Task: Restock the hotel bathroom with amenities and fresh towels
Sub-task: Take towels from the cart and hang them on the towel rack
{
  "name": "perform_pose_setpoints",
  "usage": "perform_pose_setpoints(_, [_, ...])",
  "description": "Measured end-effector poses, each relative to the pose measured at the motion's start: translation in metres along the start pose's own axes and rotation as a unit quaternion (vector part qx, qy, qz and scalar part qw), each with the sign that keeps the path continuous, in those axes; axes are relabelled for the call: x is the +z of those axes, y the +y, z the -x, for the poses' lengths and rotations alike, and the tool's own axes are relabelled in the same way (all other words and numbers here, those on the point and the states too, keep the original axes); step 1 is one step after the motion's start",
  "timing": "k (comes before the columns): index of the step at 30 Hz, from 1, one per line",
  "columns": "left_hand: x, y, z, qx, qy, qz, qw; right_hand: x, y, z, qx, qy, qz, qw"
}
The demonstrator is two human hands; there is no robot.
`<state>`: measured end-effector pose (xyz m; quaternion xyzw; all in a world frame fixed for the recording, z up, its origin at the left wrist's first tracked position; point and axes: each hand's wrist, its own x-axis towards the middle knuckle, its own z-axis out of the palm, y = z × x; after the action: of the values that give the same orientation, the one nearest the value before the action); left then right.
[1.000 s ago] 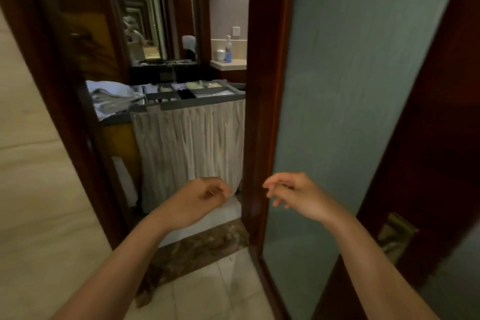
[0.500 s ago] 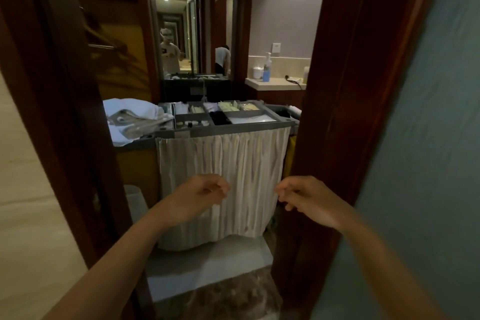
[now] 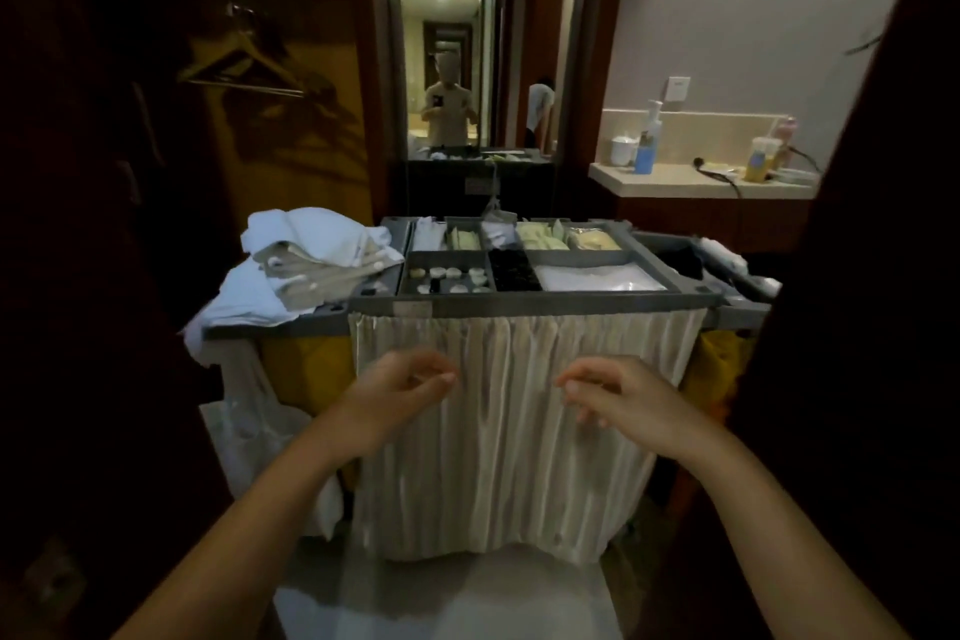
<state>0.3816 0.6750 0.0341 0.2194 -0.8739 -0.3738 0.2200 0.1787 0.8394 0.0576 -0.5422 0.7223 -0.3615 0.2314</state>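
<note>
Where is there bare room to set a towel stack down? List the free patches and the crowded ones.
Free: the counter stretch between the blue bottle and the yellow bottle, crossed only by a black cable. Crowded: the cart tray, every visible compartment stocked, with a linen pile covering the cart's left end.

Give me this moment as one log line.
place: facing housekeeping cart | left hand: empty, before curtain | right hand: empty | towels: untouched

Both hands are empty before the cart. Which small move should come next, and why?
Probably raise the left hand to the cart's tray and pick small round items from its near-left compartment: both it and the right hand hold nothing, and the tray sits just above them.
</note>
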Motion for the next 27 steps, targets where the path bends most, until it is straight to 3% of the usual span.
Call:
perform_pose_setpoints(5, [-0.007, -0.027, -0.057, -0.033, 0.025, -0.012, 0.999, -0.013, 0.021, -0.098, -0.020, -0.036, -0.025, 0.999])
perform_pose_setpoints(11, [-0.029, -0.079, -0.093, -0.125, 0.088, -0.015, 0.988, 0.009, 0.037, -0.201, -0.050, -0.093, -0.032, 0.994])
perform_pose_setpoints(17, [-0.070, -0.132, -0.145, -0.166, 0.128, -0.026, 0.978, 0.035, 0.045, -0.286, -0.050, -0.131, -0.019, 0.990])
perform_pose_setpoints(27, [-0.157, -0.234, -0.252, -0.200, 0.216, -0.043, 0.955, 0.074, 0.010, -0.459, -0.050, -0.113, 0.023, 0.992])
